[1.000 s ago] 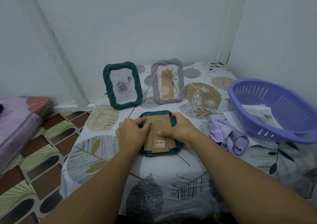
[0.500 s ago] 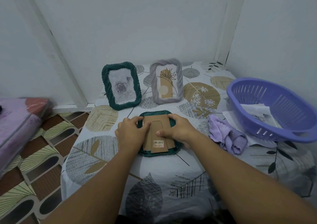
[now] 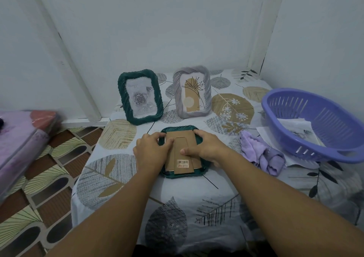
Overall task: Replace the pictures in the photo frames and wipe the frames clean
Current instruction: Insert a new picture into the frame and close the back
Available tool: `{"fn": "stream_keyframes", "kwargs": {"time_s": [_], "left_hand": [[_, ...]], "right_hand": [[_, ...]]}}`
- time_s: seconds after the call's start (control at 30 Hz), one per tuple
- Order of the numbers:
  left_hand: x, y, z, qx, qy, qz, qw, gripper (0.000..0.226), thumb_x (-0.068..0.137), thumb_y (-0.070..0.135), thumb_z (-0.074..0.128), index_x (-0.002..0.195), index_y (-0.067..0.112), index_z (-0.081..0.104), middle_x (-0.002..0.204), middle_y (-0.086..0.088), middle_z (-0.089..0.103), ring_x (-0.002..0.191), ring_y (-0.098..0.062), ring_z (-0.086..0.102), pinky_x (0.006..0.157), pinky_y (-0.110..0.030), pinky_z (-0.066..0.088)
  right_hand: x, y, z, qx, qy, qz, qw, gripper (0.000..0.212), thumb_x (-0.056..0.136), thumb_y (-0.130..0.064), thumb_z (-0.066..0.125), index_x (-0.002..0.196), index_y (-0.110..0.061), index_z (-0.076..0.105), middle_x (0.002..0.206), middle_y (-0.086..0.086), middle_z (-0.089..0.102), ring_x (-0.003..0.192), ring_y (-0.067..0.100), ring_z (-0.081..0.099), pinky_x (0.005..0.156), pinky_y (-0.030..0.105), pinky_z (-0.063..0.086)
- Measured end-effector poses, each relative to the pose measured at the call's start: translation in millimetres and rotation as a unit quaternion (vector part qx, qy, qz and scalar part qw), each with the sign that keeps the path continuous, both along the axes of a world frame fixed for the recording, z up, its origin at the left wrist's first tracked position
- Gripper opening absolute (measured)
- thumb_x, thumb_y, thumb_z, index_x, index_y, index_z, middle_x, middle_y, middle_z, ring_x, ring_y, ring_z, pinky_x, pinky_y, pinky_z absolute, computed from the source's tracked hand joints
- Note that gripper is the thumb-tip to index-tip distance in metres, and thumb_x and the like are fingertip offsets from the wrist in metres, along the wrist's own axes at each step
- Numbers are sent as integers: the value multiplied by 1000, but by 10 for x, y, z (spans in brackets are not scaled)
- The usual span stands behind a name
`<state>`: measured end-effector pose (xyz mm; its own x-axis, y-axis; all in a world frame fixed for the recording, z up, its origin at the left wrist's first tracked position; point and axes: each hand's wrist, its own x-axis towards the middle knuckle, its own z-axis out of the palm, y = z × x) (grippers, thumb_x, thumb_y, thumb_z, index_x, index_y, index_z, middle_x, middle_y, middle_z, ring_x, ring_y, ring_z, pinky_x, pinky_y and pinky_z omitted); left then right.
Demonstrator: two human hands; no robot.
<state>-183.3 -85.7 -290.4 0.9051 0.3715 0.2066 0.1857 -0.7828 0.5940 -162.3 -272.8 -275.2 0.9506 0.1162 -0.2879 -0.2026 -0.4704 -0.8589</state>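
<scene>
A green photo frame (image 3: 178,174) lies face down in the middle of the table, its brown cardboard back (image 3: 182,161) with a fold-out stand facing up. My left hand (image 3: 150,151) rests on the back's left side, fingers bent at its edge. My right hand (image 3: 204,147) lies over the right side, its thumb pressing on the stand and its fingers at the frame's top edge. Behind them an upright green frame (image 3: 140,97) shows a grey rose picture. Beside it stands a grey frame (image 3: 192,93) with a tan plant picture.
A crumpled lilac cloth (image 3: 262,155) lies right of the flat frame. A purple plastic basket (image 3: 319,124) with paper sheets inside sits at the right edge, on more paper. The table (image 3: 189,201) has a leaf-print cover. White walls close behind; patterned floor and a pink bundle (image 3: 21,136) lie left.
Both hands stay on the cardboard back with only slight finger shifts. The frame has not moved.
</scene>
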Motion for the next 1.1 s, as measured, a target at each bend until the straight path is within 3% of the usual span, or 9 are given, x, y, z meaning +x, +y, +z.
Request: {"fn": "stream_keyframes", "kwargs": {"time_s": [0.17, 0.27, 0.33, 0.5, 0.6, 0.73, 0.87, 0.97, 1.1], "left_hand": [[-21, 53, 55, -62, 5, -22, 998, 34, 87, 59, 67, 112, 37, 73, 89, 6, 62, 92, -22, 61, 89, -45, 52], [-90, 133, 234, -166, -15, -64, 984, 34, 90, 44, 74, 120, 30, 70, 90, 2, 63, 81, -15, 59, 76, -33, 51], [-208, 202, 363, -129, -31, -119, 984, 25, 91, 36, 75, 115, 31, 71, 97, 3, 63, 81, -8, 56, 71, -24, 44], [-552, 277, 554, -14, 62, -261, 963, 8, 92, 31, 74, 97, 35, 79, 102, 13, 67, 94, -3, 58, 83, -26, 48], [-642, 251, 604, 44, 105, -299, 947, 8, 91, 31, 75, 95, 36, 80, 104, 14, 68, 97, -3, 61, 89, -26, 49], [-671, 211, 616, 80, 106, -300, 945, 22, 92, 30, 73, 113, 35, 79, 105, 12, 70, 97, -6, 62, 89, -28, 51], [-670, 207, 573, 102, 125, -309, 937, 27, 96, 30, 69, 121, 37, 75, 117, 10, 73, 103, -8, 64, 96, -31, 52], [-653, 231, 567, 98, 136, -309, 936, 25, 95, 38, 65, 117, 46, 74, 118, 11, 73, 109, -10, 62, 102, -36, 51], [-643, 250, 654, 151, 152, -322, 922, 31, 99, 18, 60, 119, 36, 77, 121, 9, 73, 113, -13, 59, 99, -29, 46]], "right_hand": [[-98, -56, 15, 45, -34, -2, 998, 109, 41, -64, 87, 140, -37, 50, 132, 3, 58, 109, 21, 66, 89, 42, 61], [-220, -187, 139, 12, -95, 42, 995, 60, 78, -44, 85, 132, -34, 58, 102, -1, 58, 85, 12, 62, 67, 17, 52], [-278, -277, 196, -60, -162, 70, 982, 40, 87, -38, 80, 125, -36, 66, 98, -2, 51, 82, 11, 52, 64, 17, 38], [-422, -384, 269, -128, -191, 140, 963, 15, 87, -38, 80, 102, -39, 78, 96, -10, 55, 81, 0, 53, 75, 23, 39], [-483, -440, 272, -151, -167, 173, 959, 18, 86, -34, 82, 104, -35, 81, 84, -19, 61, 77, -6, 56, 69, 10, 40], [-469, -464, 231, -141, -151, 168, 964, 26, 83, -35, 84, 109, -31, 82, 84, -26, 62, 75, -20, 56, 70, 0, 37], [-460, -458, 210, -140, -142, 161, 967, 26, 81, -36, 86, 107, -33, 82, 85, -24, 64, 80, -12, 59, 71, 3, 39], [-460, -448, 205, -131, -133, 162, 969, 25, 80, -34, 88, 104, -30, 83, 85, -23, 65, 84, -9, 60, 79, 12, 44], [-436, -438, 234, -124, -126, 167, 970, 21, 81, -29, 87, 101, -28, 83, 83, -21, 66, 83, -8, 60, 85, 15, 46]]}}
